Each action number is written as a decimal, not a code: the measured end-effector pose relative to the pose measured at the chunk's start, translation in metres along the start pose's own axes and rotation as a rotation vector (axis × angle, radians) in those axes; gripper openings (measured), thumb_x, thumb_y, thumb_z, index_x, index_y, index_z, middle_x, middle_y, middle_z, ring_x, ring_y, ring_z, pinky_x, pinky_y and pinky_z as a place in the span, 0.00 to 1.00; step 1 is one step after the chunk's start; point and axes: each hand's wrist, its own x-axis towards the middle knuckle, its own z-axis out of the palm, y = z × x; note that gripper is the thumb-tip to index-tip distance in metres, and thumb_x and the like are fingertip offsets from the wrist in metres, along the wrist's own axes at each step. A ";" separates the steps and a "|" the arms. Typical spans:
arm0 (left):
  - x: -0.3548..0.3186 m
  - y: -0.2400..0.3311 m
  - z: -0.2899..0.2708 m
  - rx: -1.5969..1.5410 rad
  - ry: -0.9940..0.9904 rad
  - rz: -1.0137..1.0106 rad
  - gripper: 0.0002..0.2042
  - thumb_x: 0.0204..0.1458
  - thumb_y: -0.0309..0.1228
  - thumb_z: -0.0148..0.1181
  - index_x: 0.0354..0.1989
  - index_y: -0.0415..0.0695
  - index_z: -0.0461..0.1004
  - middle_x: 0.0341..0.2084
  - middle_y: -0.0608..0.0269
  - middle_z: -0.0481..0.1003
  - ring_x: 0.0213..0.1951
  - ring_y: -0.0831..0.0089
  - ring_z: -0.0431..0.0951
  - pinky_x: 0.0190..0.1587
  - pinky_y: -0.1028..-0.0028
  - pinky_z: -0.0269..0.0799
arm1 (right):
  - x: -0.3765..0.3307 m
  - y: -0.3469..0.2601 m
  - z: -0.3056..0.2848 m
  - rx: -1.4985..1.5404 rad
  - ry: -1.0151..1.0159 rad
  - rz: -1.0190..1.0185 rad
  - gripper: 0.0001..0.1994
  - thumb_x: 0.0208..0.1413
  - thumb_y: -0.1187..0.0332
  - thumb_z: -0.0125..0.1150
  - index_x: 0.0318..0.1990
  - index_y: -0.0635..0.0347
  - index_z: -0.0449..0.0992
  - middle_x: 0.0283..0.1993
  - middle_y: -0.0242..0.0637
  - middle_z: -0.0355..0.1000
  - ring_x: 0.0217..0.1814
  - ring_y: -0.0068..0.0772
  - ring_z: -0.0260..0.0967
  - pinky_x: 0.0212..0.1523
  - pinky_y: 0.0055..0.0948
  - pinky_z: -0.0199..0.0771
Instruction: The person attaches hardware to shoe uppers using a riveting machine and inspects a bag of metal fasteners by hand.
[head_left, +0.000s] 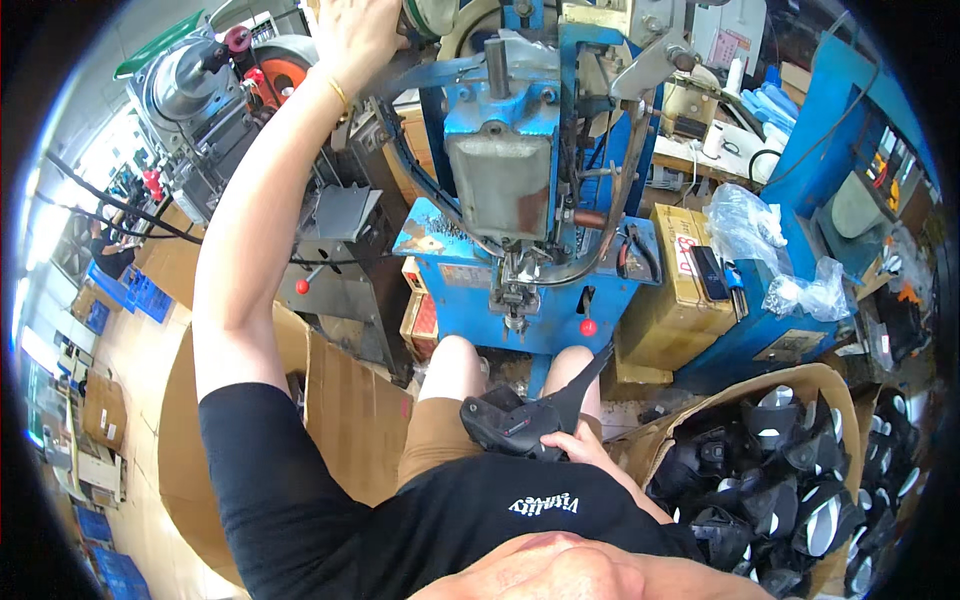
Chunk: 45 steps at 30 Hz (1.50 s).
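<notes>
My left hand (358, 42) is raised at the top edge, beside a green-and-white wheel on the blue press machine (500, 185). Its fingers run up against the picture's edge, so I cannot tell what they touch. Low in front of my body, my right hand (574, 441) grips a black moulded piece (515, 420) with a long tapering strap-like end pointing up and right. The thumb lies over the piece; the other fingers are mostly hidden. The press's metal working head (516, 295) stands above my knees, apart from the piece.
An open carton (800, 378) of similar black pieces with white ovals stands at right. Another large carton (350, 420) stands at left. A phone (710, 272) lies on a cardboard box (665, 325). Pliers (640, 255) rest on the press table. A red-knobbed lever (588, 326) sticks out below.
</notes>
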 end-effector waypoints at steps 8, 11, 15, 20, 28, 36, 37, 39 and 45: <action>-0.004 -0.001 -0.012 -0.019 -0.102 0.149 0.50 0.26 0.34 0.73 0.61 0.24 0.52 0.62 0.38 0.56 0.68 0.48 0.49 0.69 0.47 0.36 | -0.009 0.000 -0.008 0.036 0.008 -0.003 0.05 0.52 0.75 0.61 0.36 0.64 0.74 0.32 0.28 0.73 0.33 0.18 0.69 0.33 0.21 0.67; 0.001 0.001 -0.014 0.079 -0.129 0.159 0.51 0.26 0.38 0.74 0.59 0.23 0.54 0.62 0.38 0.56 0.68 0.50 0.49 0.70 0.50 0.35 | -0.007 0.009 -0.019 0.050 -0.064 0.056 0.12 0.52 0.77 0.59 0.45 0.63 0.74 0.39 0.30 0.74 0.41 0.23 0.71 0.41 0.24 0.70; 0.003 -0.008 -0.006 0.110 -0.108 0.184 0.51 0.26 0.39 0.75 0.59 0.22 0.56 0.58 0.39 0.61 0.67 0.50 0.51 0.70 0.52 0.38 | -0.007 0.004 -0.011 0.004 -0.002 0.048 0.10 0.51 0.76 0.61 0.42 0.64 0.74 0.36 0.29 0.74 0.37 0.20 0.70 0.36 0.23 0.69; 0.017 -0.007 -0.012 0.105 -0.092 0.272 0.47 0.25 0.39 0.75 0.55 0.23 0.61 0.52 0.40 0.66 0.64 0.50 0.57 0.69 0.52 0.42 | 0.000 0.005 -0.012 0.022 -0.026 0.024 0.08 0.51 0.74 0.63 0.38 0.66 0.75 0.33 0.29 0.74 0.33 0.17 0.68 0.34 0.21 0.68; -0.016 0.024 -0.104 -0.375 0.230 -0.002 0.20 0.44 0.26 0.65 0.48 0.38 0.73 0.40 0.52 0.72 0.47 0.55 0.71 0.51 0.63 0.65 | 0.000 0.000 0.007 -0.196 -0.230 0.033 0.17 0.51 0.75 0.61 0.49 0.67 0.70 0.42 0.31 0.72 0.42 0.21 0.68 0.43 0.25 0.70; -0.134 0.097 -0.221 -2.177 0.138 -0.020 0.28 0.62 0.52 0.42 0.34 0.37 0.79 0.28 0.60 0.75 0.22 0.71 0.69 0.29 0.71 0.64 | 0.030 0.017 0.039 -0.792 -0.240 0.072 0.20 0.51 0.65 0.61 0.50 0.65 0.71 0.37 0.46 0.74 0.42 0.34 0.72 0.46 0.33 0.71; -0.131 0.103 -0.224 -2.214 0.156 0.064 0.29 0.63 0.53 0.39 0.36 0.37 0.79 0.26 0.60 0.75 0.20 0.71 0.68 0.27 0.72 0.61 | 0.028 0.030 0.043 -0.725 -0.192 -0.072 0.19 0.50 0.63 0.61 0.47 0.64 0.72 0.35 0.52 0.74 0.42 0.43 0.73 0.46 0.37 0.71; -0.122 0.092 -0.223 -2.248 -0.156 0.358 0.23 0.65 0.50 0.34 0.41 0.56 0.79 0.31 0.70 0.69 0.35 0.76 0.67 0.39 0.75 0.63 | 0.031 0.034 0.044 -0.672 -0.193 -0.065 0.19 0.50 0.63 0.61 0.47 0.64 0.72 0.37 0.51 0.74 0.43 0.43 0.73 0.47 0.38 0.71; -0.122 0.119 -0.230 -2.251 0.006 0.072 0.24 0.67 0.46 0.30 0.42 0.58 0.80 0.31 0.70 0.69 0.36 0.76 0.67 0.44 0.74 0.61 | 0.026 0.026 0.037 -0.505 -0.093 0.018 0.15 0.53 0.68 0.59 0.47 0.63 0.73 0.41 0.43 0.75 0.44 0.35 0.71 0.47 0.34 0.69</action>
